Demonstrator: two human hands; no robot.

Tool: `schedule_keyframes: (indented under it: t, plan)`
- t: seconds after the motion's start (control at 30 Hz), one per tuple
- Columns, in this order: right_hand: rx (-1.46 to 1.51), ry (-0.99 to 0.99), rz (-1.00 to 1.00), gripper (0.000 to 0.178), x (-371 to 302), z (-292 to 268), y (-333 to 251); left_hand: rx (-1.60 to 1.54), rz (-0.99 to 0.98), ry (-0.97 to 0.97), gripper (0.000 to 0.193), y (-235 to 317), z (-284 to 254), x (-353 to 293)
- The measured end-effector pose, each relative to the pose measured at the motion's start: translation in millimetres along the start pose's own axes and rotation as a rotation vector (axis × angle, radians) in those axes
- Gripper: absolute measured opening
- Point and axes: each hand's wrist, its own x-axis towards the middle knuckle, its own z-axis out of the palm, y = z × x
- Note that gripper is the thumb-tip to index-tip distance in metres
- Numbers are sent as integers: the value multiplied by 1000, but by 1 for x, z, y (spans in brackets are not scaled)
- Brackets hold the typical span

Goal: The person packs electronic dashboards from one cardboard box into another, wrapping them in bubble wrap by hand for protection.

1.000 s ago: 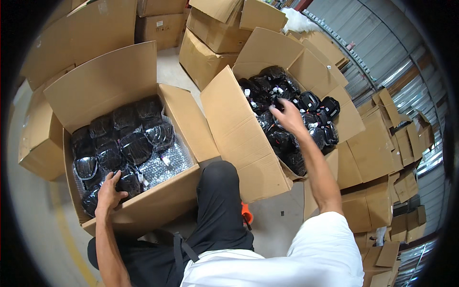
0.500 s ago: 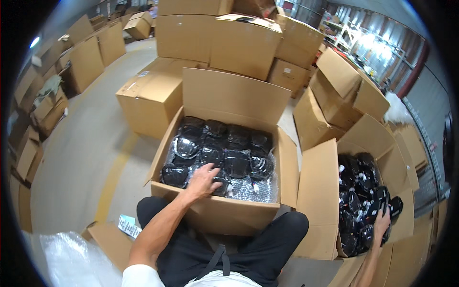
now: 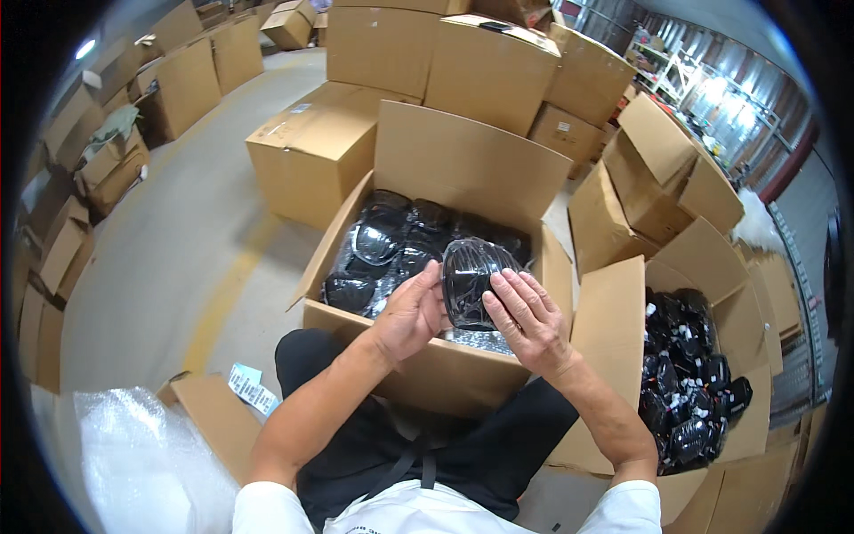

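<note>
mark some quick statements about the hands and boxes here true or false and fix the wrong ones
1. The left hand and right hand hold a black wrapped item between them. True.
2. That item is above the open box in front. True.
3. The right hand is inside another box. False: it is on the black wrapped item.
4. Clear plastic wrap lies at the lower left of the picture. True.
5. The box at the right is shut. False: its flaps are open and many black items show inside.
6. The person wears white trousers. False: the trousers are black.
</note>
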Motion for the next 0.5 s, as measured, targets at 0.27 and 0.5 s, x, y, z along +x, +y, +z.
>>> schedule_keyframes:
  t: [0.27,0.5]
  plan:
    - [404,-94,52,68,14,38,-20,446,8,150,47,31,-39,-19]
    - [1352,-506,588,104,45,48,9,1154,-14,-182,35,77,8,16]
